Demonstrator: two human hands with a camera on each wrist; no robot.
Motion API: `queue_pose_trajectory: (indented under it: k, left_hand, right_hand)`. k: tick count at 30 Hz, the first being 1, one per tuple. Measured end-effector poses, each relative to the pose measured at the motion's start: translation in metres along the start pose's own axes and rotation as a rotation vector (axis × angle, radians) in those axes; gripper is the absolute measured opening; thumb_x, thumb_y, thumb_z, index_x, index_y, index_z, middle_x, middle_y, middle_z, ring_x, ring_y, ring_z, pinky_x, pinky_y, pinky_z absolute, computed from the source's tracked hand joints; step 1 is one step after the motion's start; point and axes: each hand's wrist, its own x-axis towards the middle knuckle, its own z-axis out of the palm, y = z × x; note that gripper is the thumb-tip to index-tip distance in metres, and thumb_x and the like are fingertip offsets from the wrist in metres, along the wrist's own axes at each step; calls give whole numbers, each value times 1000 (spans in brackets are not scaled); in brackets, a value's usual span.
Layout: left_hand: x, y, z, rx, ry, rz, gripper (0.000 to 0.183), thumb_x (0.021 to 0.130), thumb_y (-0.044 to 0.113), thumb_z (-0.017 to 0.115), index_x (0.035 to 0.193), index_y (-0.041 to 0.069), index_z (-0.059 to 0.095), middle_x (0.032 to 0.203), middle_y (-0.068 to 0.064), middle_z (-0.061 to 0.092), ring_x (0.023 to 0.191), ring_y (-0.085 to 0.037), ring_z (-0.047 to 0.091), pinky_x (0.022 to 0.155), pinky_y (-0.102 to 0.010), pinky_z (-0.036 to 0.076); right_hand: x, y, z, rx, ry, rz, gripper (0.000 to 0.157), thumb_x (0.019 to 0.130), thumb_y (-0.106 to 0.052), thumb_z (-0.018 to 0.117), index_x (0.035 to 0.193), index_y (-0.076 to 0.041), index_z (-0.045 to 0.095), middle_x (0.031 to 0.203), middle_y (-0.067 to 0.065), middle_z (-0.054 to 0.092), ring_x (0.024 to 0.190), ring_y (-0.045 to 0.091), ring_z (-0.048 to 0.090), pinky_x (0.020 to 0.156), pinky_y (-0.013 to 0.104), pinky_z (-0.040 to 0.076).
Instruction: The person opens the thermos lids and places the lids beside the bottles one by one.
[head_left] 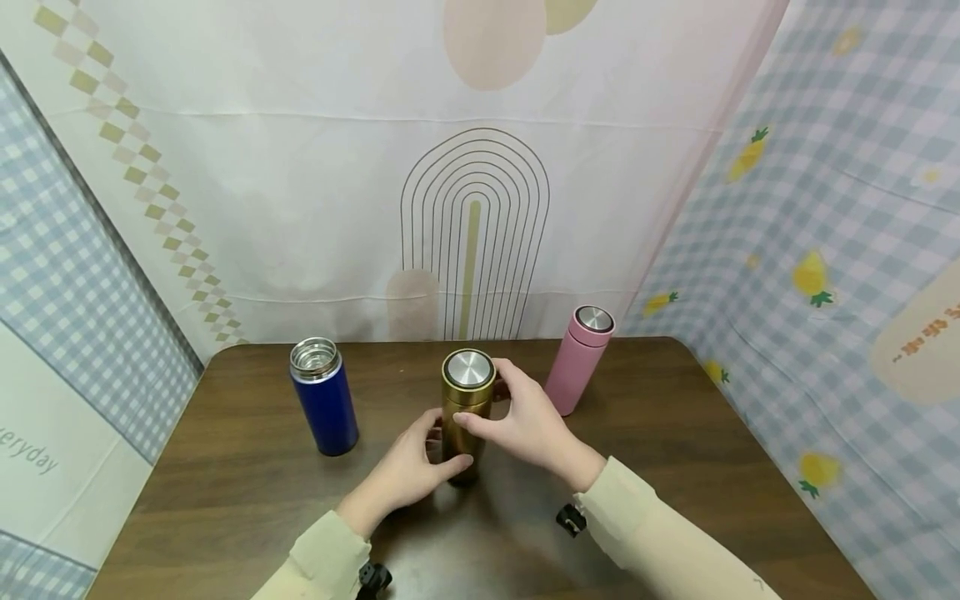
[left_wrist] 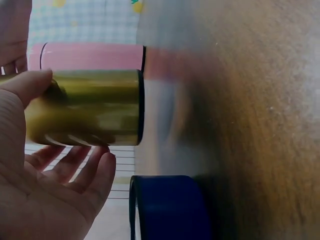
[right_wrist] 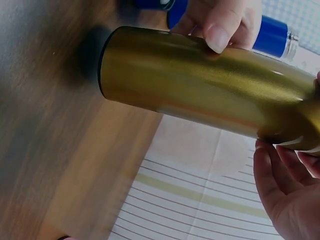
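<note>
A gold thermos bottle (head_left: 467,417) with a silver-topped lid (head_left: 468,368) stands nearly upright between both hands. My left hand (head_left: 408,468) grips its lower body, thumb in front and fingers behind. Higher up, my right hand (head_left: 528,417) holds the bottle near the lid, its thumb across the front. In the left wrist view, the bottle's dark base seems slightly apart from its reflection on the table. Left of the hands is a blue thermos bottle (head_left: 327,408) with its steel mouth uncovered. Behind the right hand stands a pink thermos bottle (head_left: 579,358), lid on.
The brown wooden table (head_left: 225,500) has a glossy surface. A blue round piece with a dark rim (left_wrist: 170,207) sits near the left hand, partly cut off. Behind the table hangs a patterned white cloth (head_left: 322,208); a checked cloth (head_left: 810,192) hangs at the right.
</note>
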Motion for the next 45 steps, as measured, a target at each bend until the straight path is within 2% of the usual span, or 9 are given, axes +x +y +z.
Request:
queue_pose_trajectory:
  k: [6,12,18,24,29,33,40,45]
  left_hand:
    - [-4,-3,3,-2,-35,46,65,76,58,74,129,30,47,123,7,58,113,-15,56,93,-43,45]
    - [-10,-4,5,-31,-43,61,63,78,51,76,130,30,46,125,7,58,115,-14,55,95,-43,44]
    - [-13,-5,4,-36,-24,67,63,77,53,76,126,28,47,118,8,60,112,-13,57,94,-42,45]
    - [-17,-1,-2,-60,42,69,64,72,58,78,124,32,51,110,14,61,104,-8,59,90,-39,47]
    - [-22,4,-10,-20,147,72,68,69,62,78,125,35,52,110,18,55,95,-5,56,85,-36,46]
    - [-26,7,-17,44,219,90,68,68,62,78,126,36,52,110,18,50,91,-5,53,80,-34,46]
    - [-33,10,-25,158,262,138,72,70,59,78,129,29,51,114,14,47,91,-6,53,79,-33,47]
    - [-37,11,-29,235,300,142,72,67,52,84,127,27,53,112,11,47,84,-8,54,73,-32,47]
  right_hand:
    - [-5,-10,1,17,-8,-40,62,75,-48,80,126,-25,53,110,-15,59,90,3,60,79,28,51]
    - [-8,-12,3,43,-16,-57,61,75,-47,80,125,-23,54,110,-13,60,90,6,61,79,36,53]
    - [-9,-12,4,60,-29,-35,61,75,-48,79,126,-26,53,110,-14,60,91,6,61,80,31,52]
    - [-10,-11,-1,135,-53,5,59,78,-45,78,127,-27,51,110,-11,61,92,8,62,80,31,52]
    - [-11,-6,-10,242,-62,89,53,81,-36,79,124,-20,53,106,-1,63,91,16,64,80,37,53]
    - [-12,-3,-19,257,-22,146,44,82,-34,78,116,-18,56,99,3,65,86,20,65,75,41,53]
    - [-13,-4,-28,271,36,127,33,90,-32,69,115,-14,57,100,5,64,83,20,63,72,35,54]
    - [-12,-5,-31,313,20,144,30,94,-28,64,116,-9,56,99,10,64,76,26,63,63,40,54]
